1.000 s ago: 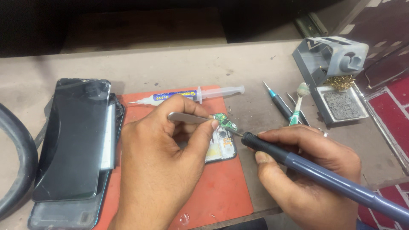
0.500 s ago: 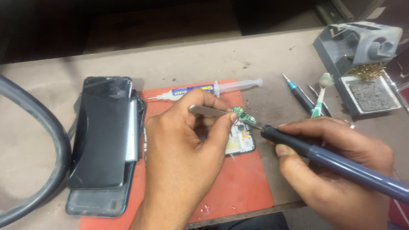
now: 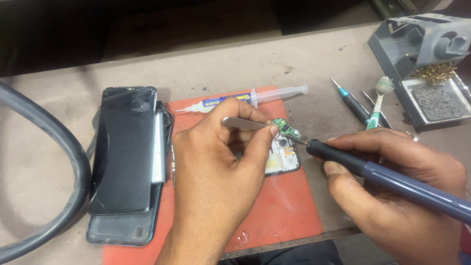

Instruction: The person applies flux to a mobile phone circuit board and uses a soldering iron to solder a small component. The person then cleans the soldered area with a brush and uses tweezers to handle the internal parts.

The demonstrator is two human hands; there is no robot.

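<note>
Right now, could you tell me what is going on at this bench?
A person is soldering on an opened phone that lies on a red mat. The left hand pinches metal tweezers on a small green circuit board. The right hand holds a soldering iron, its tip at that board. A syringe lies behind, and another phone to the left.
</note>
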